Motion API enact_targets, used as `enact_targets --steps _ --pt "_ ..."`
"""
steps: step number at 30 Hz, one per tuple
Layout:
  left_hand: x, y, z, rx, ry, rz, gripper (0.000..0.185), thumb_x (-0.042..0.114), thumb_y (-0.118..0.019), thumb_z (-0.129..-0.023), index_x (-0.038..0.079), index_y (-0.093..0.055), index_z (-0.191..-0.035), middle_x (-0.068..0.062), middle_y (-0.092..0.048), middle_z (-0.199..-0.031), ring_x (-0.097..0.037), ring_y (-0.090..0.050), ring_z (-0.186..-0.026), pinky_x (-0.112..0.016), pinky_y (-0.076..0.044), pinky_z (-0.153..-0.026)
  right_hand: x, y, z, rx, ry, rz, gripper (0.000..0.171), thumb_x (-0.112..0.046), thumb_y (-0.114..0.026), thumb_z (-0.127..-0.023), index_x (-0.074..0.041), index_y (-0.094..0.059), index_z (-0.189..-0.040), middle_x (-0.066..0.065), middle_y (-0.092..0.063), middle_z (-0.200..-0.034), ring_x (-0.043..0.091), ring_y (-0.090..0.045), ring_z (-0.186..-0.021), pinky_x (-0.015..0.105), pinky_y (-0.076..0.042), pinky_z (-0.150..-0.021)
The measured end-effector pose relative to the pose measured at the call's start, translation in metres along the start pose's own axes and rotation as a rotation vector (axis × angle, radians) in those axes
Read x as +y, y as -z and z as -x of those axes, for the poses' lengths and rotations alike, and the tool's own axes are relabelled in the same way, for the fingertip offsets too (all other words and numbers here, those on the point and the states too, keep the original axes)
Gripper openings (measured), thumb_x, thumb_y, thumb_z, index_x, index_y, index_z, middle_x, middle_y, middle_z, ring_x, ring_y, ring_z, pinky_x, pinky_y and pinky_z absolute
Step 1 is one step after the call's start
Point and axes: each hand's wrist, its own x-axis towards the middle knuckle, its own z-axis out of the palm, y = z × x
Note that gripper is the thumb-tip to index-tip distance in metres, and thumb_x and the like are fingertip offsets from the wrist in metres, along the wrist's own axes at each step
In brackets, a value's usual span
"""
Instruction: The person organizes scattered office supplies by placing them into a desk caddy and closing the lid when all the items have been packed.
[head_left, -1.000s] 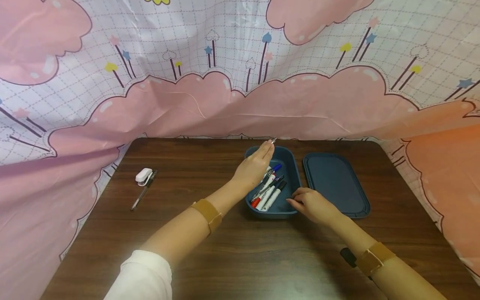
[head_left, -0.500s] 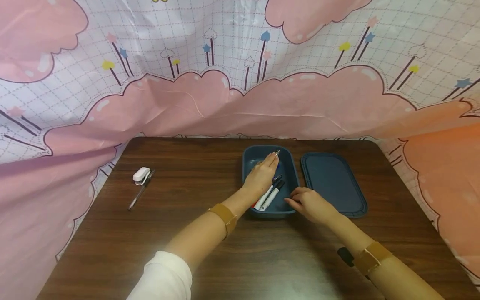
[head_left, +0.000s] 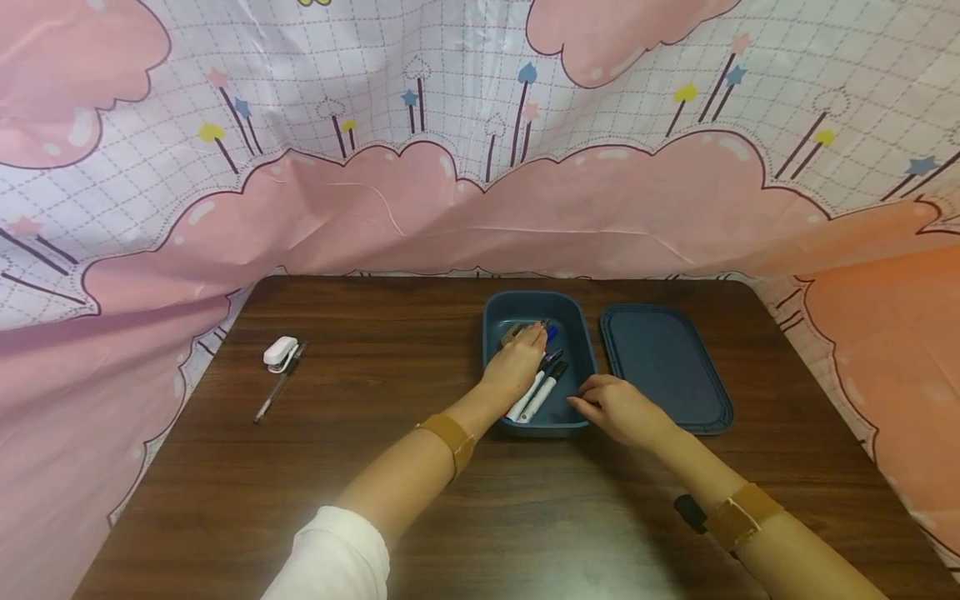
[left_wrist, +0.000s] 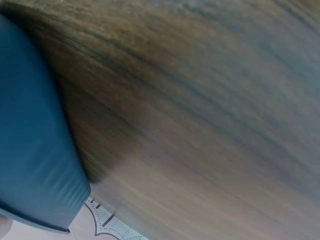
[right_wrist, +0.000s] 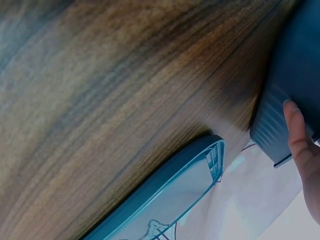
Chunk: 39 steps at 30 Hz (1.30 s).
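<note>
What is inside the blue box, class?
Inside the box lie several markers, white-bodied with black caps, and one blue cap. The left hand reaches in and covers the rest, so their number and what its fingertips hold cannot be told.

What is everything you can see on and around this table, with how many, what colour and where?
Table: one, dark brown wood, fills the middle.
Box: one, dark blue, open, far centre.
Markers: several, white with black, red or blue caps, inside the box; exact count hidden by the hand.
Lid: one, dark blue, flat on the table right of the box.
Small white item: one, far left.
Pen: one, dark, beside the white item.
Backdrop cloth: one, pink clouds on white grid, behind and at both sides.
Left hand: inside the box, on the markers.
Right hand: at the box's near right corner.
</note>
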Motion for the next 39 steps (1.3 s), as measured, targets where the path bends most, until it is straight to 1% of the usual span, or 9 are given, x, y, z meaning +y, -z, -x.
enact_targets --steps 3,8,10,13,18,22,27,33,39 --pt "0.0 -0.002 0.0 -0.043 -0.024 -0.03 0.043 0.006 -0.05 -0.099 0.009 -0.05 -0.141 -0.006 -0.046 -0.15 -0.018 -0.048 -0.136 -0.029 -0.048 -0.105 0.0 -0.001 0.001 0.008 0.006 -0.002 0.019 -0.011 -0.069 -0.088 -0.003 -0.074 -0.071 0.005 -0.066 -0.08 0.012 -0.062 -0.07 0.023 -0.055 -0.058" --pt "0.0 -0.008 -0.003 -0.169 -0.145 -0.15 0.038 0.006 -0.044 -0.101 0.013 -0.055 -0.136 -0.001 -0.052 -0.144 -0.015 -0.056 -0.127 -0.026 -0.053 -0.098 0.0 -0.002 0.001 0.022 0.016 -0.007 0.018 -0.009 -0.07 -0.087 -0.003 -0.073 -0.07 0.005 -0.066 -0.08 0.012 -0.062 -0.071 0.023 -0.054 -0.058" --pt "-0.001 -0.01 -0.003 -0.187 -0.183 -0.185 0.036 0.008 -0.044 -0.101 0.014 -0.056 -0.134 0.001 -0.054 -0.141 -0.014 -0.058 -0.123 -0.025 -0.055 -0.095 0.0 -0.002 0.0 0.021 0.014 -0.011 0.018 -0.009 -0.07 -0.087 -0.003 -0.073 -0.07 0.005 -0.066 -0.08 0.012 -0.062 -0.071 0.022 -0.054 -0.058" --pt "-0.001 -0.012 -0.003 -0.175 -0.207 -0.206 0.035 0.006 -0.049 -0.099 0.014 -0.057 -0.132 0.001 -0.055 -0.139 -0.012 -0.058 -0.122 -0.024 -0.055 -0.093 -0.001 -0.002 0.0 0.02 0.013 -0.009 0.019 -0.01 -0.069 -0.087 -0.003 -0.073 -0.07 0.005 -0.066 -0.08 0.012 -0.062 -0.071 0.023 -0.054 -0.058" --pt "-0.001 -0.012 -0.002 -0.194 -0.23 -0.213 0.041 0.008 -0.056 -0.095 0.01 -0.053 -0.136 -0.002 -0.051 -0.143 -0.015 -0.05 -0.132 -0.026 -0.048 -0.105 -0.002 -0.001 0.0 0.018 0.011 -0.007 0.019 -0.01 -0.069 -0.087 -0.003 -0.073 -0.07 0.005 -0.066 -0.081 0.012 -0.062 -0.071 0.023 -0.054 -0.059" --pt "0.0 -0.01 -0.001 -0.203 -0.23 -0.211 0.045 0.009 -0.055 -0.096 0.008 -0.05 -0.14 -0.004 -0.048 -0.147 -0.018 -0.045 -0.137 -0.028 -0.041 -0.112 -0.002 -0.001 0.0 0.013 0.004 -0.007 0.018 -0.01 -0.069 -0.088 -0.004 -0.074 -0.071 0.005 -0.066 -0.081 0.012 -0.062 -0.071 0.023 -0.054 -0.059" --pt "0.001 -0.006 0.0 -0.223 -0.2 -0.172 0.054 0.013 -0.056 -0.096 0.008 -0.039 -0.148 -0.007 -0.036 -0.156 -0.021 -0.033 -0.145 -0.032 -0.034 -0.118 -0.002 0.0 0.001 0.002 -0.002 -0.004 0.017 -0.009 -0.069 -0.088 -0.004 -0.074 -0.073 0.004 -0.066 -0.082 0.012 -0.062 -0.072 0.022 -0.054 -0.059" --pt "0.0 -0.004 0.0 -0.176 -0.201 -0.151 0.057 0.014 -0.055 -0.096 0.007 -0.036 -0.149 -0.009 -0.032 -0.158 -0.02 -0.029 -0.147 -0.031 -0.03 -0.12 -0.002 0.0 0.001 0.001 -0.002 0.0 0.017 -0.009 -0.069 -0.087 -0.003 -0.074 -0.072 0.005 -0.066 -0.081 0.012 -0.062 -0.071 0.023 -0.054 -0.058" --pt "0.0 -0.005 -0.001 -0.154 -0.182 -0.154 0.056 0.017 -0.051 -0.099 0.008 -0.031 -0.151 -0.007 -0.027 -0.16 -0.019 -0.023 -0.149 -0.028 -0.028 -0.12 -0.002 0.0 0.002 -0.003 -0.009 0.002 0.016 -0.009 -0.069 -0.087 -0.002 -0.074 -0.074 0.006 -0.067 -0.083 0.014 -0.063 -0.072 0.023 -0.055 -0.059"
